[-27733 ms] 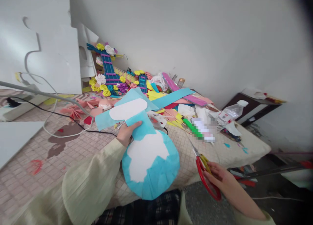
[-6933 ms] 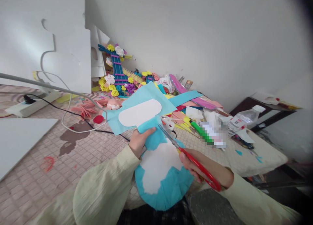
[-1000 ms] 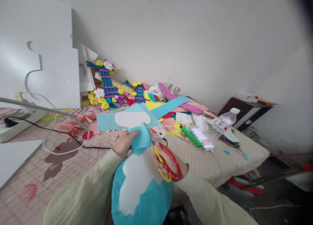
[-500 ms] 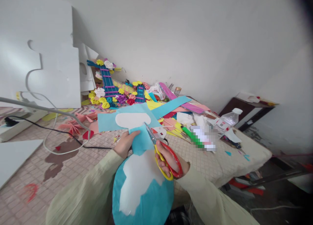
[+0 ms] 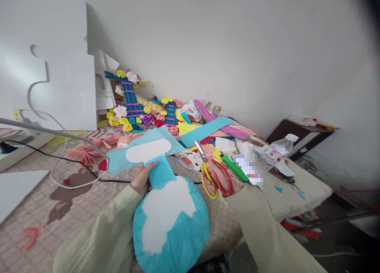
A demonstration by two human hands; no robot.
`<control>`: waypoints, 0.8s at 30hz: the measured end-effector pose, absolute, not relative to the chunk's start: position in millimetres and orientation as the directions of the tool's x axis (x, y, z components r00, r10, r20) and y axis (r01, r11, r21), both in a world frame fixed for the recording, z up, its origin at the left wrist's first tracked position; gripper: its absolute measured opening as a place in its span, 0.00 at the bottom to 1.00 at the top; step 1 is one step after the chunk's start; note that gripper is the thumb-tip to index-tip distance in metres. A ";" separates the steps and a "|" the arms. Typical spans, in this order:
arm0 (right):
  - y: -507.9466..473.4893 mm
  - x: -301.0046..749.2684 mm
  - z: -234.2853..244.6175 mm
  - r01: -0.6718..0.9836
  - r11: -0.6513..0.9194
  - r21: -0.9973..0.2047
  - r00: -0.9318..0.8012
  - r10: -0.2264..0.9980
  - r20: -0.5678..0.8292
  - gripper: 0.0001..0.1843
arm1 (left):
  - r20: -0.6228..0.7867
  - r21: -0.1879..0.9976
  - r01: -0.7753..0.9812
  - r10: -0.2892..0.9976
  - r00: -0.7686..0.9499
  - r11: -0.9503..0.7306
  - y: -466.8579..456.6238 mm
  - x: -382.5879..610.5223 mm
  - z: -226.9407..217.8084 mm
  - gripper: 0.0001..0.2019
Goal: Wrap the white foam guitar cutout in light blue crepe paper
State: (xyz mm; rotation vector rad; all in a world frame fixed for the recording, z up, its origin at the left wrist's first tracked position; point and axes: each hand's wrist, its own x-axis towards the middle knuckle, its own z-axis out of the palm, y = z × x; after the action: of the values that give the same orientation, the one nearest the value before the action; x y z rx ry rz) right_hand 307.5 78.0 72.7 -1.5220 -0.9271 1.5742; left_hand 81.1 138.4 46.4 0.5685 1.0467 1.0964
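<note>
My left hand (image 5: 142, 179) grips the neck of a white foam-board cutout (image 5: 166, 209), round at the bottom and partly covered in blue paper. Its rounded white top bar lies against a wider sheet of blue crepe paper (image 5: 118, 162) that sticks out on both sides. Bare white shows through in the middle of the round part. In my right hand (image 5: 218, 178) are scissors (image 5: 204, 162) with one red and one yellow handle loop. Their blades point up and away, apart from the blue paper, and look closed together.
Paper-flower decorations (image 5: 130, 103) crowd the back of the table. Blue (image 5: 208, 131) and purple crepe strips lie behind my hands. A green-handled tool (image 5: 234, 168), a plastic bottle (image 5: 280, 148) and scraps sit to the right. Cables (image 5: 97, 174) cross the left side, near a leaning white board (image 5: 65, 67).
The scissors have moved right and away from the blue paper, and their blades have come together. The cutout has shifted slightly left and tilted, still in my left hand.
</note>
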 end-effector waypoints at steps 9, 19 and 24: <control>127.6 292.7 72.3 0.130 -0.121 -0.984 0.034 0.993 -0.117 0.19 | -0.374 0.757 -0.540 0.921 0.105 0.369 126.9 82.1 46.8 0.11; 140.3 260.2 66.1 0.059 -0.096 -0.994 -0.025 0.995 -0.098 0.22 | -0.319 0.789 -0.524 0.943 0.095 0.320 126.6 84.0 40.0 0.09; 141.5 251.9 67.0 0.075 -0.092 -0.993 0.002 0.996 -0.092 0.23 | -0.318 0.786 -0.525 0.942 0.107 0.325 127.8 84.4 35.2 0.09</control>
State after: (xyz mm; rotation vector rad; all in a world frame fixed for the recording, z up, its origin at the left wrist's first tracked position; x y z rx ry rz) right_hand 251.9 141.5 67.0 -1.3325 -1.2208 1.2412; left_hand 84.4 127.8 35.2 0.5589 0.9244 1.1669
